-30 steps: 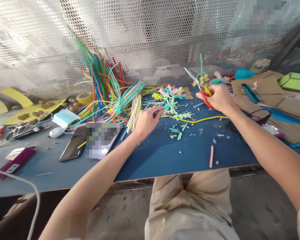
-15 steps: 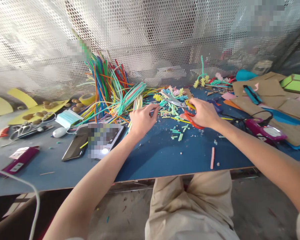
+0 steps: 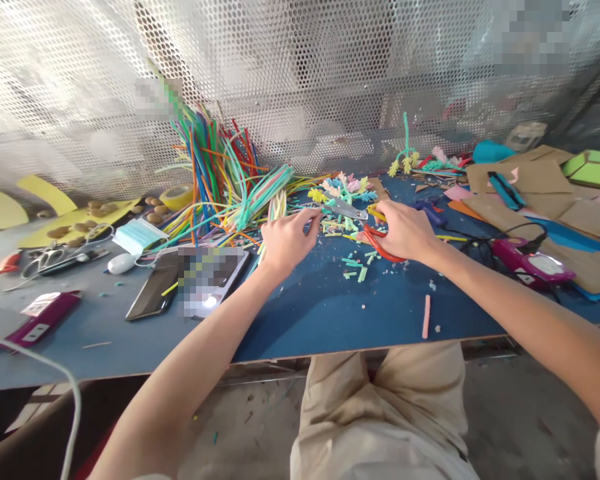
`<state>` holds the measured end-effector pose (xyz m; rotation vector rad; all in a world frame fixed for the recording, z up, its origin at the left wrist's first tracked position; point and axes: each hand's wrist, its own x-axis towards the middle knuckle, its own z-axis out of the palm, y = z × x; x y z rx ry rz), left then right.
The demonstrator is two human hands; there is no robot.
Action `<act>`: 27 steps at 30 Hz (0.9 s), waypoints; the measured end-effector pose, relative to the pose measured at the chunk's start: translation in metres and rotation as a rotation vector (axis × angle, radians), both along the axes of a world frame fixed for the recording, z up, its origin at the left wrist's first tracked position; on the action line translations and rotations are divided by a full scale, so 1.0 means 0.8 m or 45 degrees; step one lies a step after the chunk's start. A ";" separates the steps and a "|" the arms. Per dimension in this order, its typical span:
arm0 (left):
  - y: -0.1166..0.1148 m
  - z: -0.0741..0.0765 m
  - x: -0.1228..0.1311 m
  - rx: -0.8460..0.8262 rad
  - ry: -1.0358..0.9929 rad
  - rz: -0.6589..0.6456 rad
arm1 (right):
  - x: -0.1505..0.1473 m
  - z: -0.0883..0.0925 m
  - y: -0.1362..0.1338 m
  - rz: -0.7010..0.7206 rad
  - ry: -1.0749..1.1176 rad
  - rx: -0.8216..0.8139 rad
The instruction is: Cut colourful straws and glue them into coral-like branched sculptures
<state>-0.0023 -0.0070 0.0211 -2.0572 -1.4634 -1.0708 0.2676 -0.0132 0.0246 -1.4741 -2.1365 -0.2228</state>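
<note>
My right hand (image 3: 403,230) grips scissors (image 3: 349,210) by their red and yellow handles, with the blades pointing left. Pinched in the fingers of my left hand (image 3: 290,237) is a small teal pipe cleaner piece (image 3: 325,209), mostly hidden by the fingertips. The blade tips meet it right beside those fingers. Under and around the scissors lie short cut pipe cleaner bits (image 3: 353,263). Behind the blades sits a cluster of pastel pipe cleaner sprigs (image 3: 347,185).
A big bundle of long pipe cleaners (image 3: 210,167) leans at the back left. Phones (image 3: 153,287), a face mask (image 3: 137,237) and yellow tape (image 3: 176,196) lie left. Cardboard sheets (image 3: 520,177) and a magenta power strip (image 3: 533,261) are right. Perforated metal (image 3: 300,80) stands behind.
The scissor blades have closed from a spread position, down at the teal piece. My left hand stays in nearly the same place.
</note>
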 end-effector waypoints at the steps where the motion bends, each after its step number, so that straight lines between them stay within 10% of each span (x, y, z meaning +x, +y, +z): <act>1: 0.000 0.000 0.000 -0.010 0.011 0.003 | -0.001 0.000 -0.001 0.014 0.003 -0.004; 27: -0.002 -0.001 0.004 -0.067 0.039 -0.083 | 0.008 0.003 0.013 0.082 0.344 -0.038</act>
